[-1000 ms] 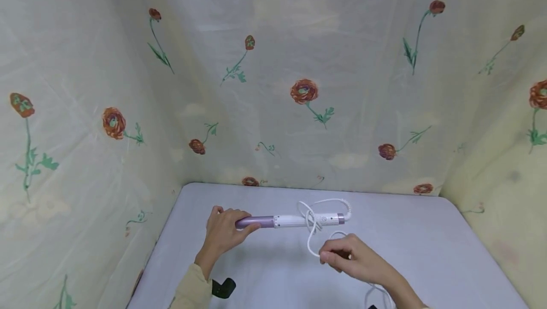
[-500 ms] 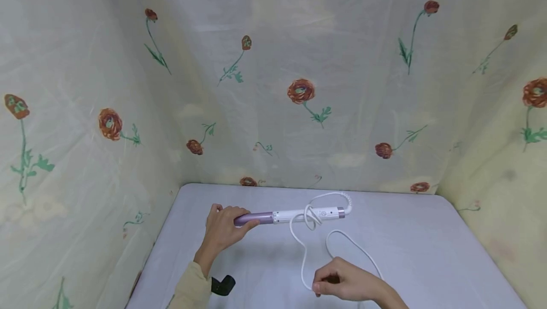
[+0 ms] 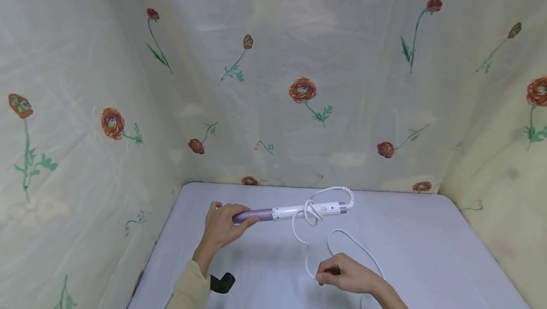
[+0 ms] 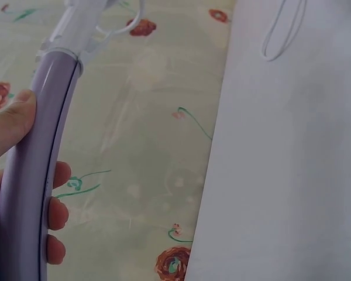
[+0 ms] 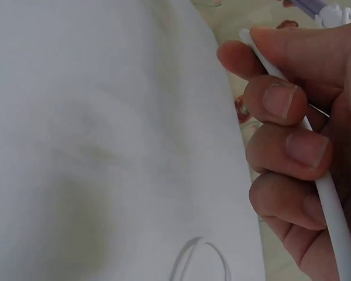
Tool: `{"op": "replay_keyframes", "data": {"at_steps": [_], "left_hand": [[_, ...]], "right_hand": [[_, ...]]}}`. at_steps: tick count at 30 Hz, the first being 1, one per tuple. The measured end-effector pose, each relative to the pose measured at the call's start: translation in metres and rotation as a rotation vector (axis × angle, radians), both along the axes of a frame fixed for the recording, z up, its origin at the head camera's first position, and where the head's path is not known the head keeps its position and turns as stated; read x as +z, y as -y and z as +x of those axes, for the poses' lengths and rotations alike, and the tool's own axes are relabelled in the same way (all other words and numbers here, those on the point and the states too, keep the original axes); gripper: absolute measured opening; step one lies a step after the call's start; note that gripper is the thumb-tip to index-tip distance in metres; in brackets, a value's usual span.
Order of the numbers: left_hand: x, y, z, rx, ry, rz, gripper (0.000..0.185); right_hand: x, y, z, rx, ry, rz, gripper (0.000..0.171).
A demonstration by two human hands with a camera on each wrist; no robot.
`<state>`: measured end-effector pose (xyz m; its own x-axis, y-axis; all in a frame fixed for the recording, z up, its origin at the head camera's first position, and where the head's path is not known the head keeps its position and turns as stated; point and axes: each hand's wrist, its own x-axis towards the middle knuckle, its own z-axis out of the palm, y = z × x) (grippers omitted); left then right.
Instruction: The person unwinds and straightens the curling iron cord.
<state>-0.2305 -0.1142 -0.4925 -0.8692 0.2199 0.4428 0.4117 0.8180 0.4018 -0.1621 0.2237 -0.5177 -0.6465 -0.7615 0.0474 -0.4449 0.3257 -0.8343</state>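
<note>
A curling iron with a purple barrel and a white handle is held level above the grey table. My left hand grips the barrel's end, fingers and thumb curled round it. A white cord is looped round the handle and hangs down in a loose loop to my right hand, which pinches the cord low over the table's near part. The cord's further run goes out of view below.
Floral cloth walls the table on the left, back and right. A black strap piece sits by my left sleeve. The table's edges run along the cloth at back and sides.
My right hand drew the cord down and toward me, lengthening the hanging loop and leaving fewer turns on the handle. The iron rose slightly; my left hand kept its grip.
</note>
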Motion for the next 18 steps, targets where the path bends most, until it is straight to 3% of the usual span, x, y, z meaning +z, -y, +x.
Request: {"op": "replay_keyframes", "data": {"at_steps": [14,18], "left_hand": [[0.005,0.004,0.001,-0.025,-0.023,0.042,0.035],[0.005,0.005,0.002,-0.046,-0.022,0.003,0.036]], "right_hand": [[-0.029,-0.007,-0.022,-0.15,-0.024,0.1,0.021],[-0.029,-0.009,-0.034,-0.225,-0.037,0.163,0.022]]}}
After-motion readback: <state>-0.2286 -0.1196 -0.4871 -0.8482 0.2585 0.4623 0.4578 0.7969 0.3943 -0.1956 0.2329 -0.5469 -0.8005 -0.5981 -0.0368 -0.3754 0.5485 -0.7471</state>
